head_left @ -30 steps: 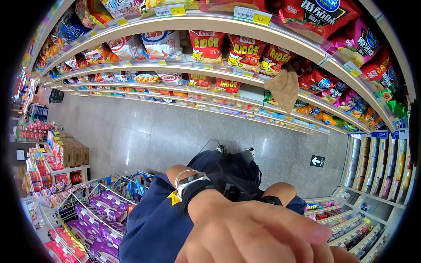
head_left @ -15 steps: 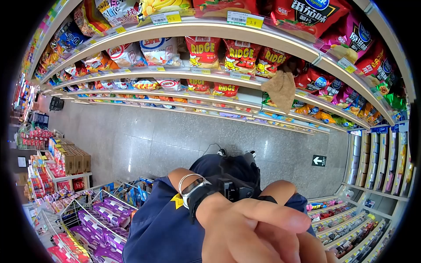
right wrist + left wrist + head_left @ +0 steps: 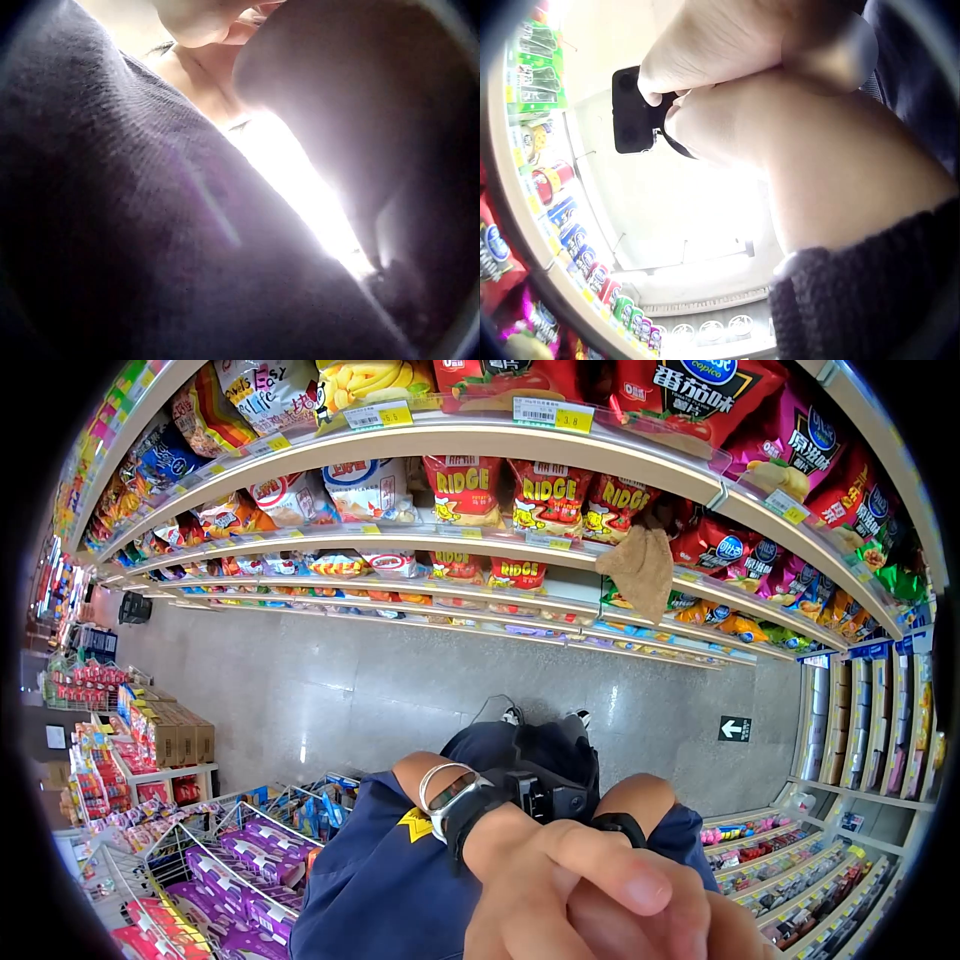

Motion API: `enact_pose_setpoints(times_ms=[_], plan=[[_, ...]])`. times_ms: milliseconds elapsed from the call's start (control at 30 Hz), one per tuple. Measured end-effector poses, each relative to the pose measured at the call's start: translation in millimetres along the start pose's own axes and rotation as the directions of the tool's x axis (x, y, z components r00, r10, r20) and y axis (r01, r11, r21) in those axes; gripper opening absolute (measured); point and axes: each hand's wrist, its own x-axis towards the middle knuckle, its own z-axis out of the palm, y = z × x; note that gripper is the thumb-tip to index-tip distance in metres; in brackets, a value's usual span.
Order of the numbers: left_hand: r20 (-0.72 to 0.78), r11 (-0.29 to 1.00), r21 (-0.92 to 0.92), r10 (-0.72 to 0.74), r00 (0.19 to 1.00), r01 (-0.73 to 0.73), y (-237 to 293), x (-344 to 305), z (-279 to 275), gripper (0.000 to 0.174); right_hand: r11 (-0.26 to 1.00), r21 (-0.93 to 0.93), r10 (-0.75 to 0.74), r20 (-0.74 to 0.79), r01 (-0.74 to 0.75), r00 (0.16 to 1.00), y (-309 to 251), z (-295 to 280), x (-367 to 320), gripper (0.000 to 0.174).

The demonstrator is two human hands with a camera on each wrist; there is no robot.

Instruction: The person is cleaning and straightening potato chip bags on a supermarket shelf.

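In the head view my left hand is raised close to the camera, below a silver-cased watch, its index finger loosely bent. It overlaps my right hand, whose black wristband shows behind; which fingers belong to the right hand is unclear. The left wrist view has two hands close together beside a black device, against a bright ceiling; whether they grip it cannot be told. Dark fabric and blurred skin fill most of the right wrist view.
Shelves ahead hold red chip bags and other snack packets. A brown cloth hangs over a shelf edge. Wire baskets with purple packs stand at lower left, and more shelving is at right. An arrow sign lies on the floor.
My left hand has shifted slightly away from the camera, and its fingers are more bent. More of the black gear on the chest shows. The shelf view has tilted slightly.
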Motion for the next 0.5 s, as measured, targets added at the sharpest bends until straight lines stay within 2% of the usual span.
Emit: enact_pose_setpoints(times_ms=[233, 300, 400, 433, 500], plan=[[-0.020, 0.995, -0.099, -0.005, 1.000, 0.003, -2, 0, 1, 0.019, 0.993, -0.113, 0.028, 0.008, -0.027, 1.000, -8, 4, 3, 0.021], [-0.018, 0.993, -0.077, -0.087, 0.996, 0.085, 6, -1, 1, 0.017, 0.988, -0.146, 0.042, 0.013, -0.040, 0.999, -11, 3, 5, 0.020], [-0.025, 0.991, -0.008, -0.136, 0.990, 0.136, 17, 2, 2, 0.014, 0.986, -0.163, 0.046, 0.023, -0.042, 0.999, -11, 4, 3, 0.020], [-0.083, 0.989, -0.001, -0.150, 0.985, 0.150, 19, 5, 9, 0.013, 0.984, -0.172, 0.050, 0.024, -0.045, 0.998, -12, 3, 1, 0.020], [-0.084, 0.992, 0.032, -0.121, 0.989, 0.124, 18, 9, 9, 0.012, 0.983, -0.177, 0.054, 0.025, -0.049, 0.998, -14, 2, 1, 0.020]])
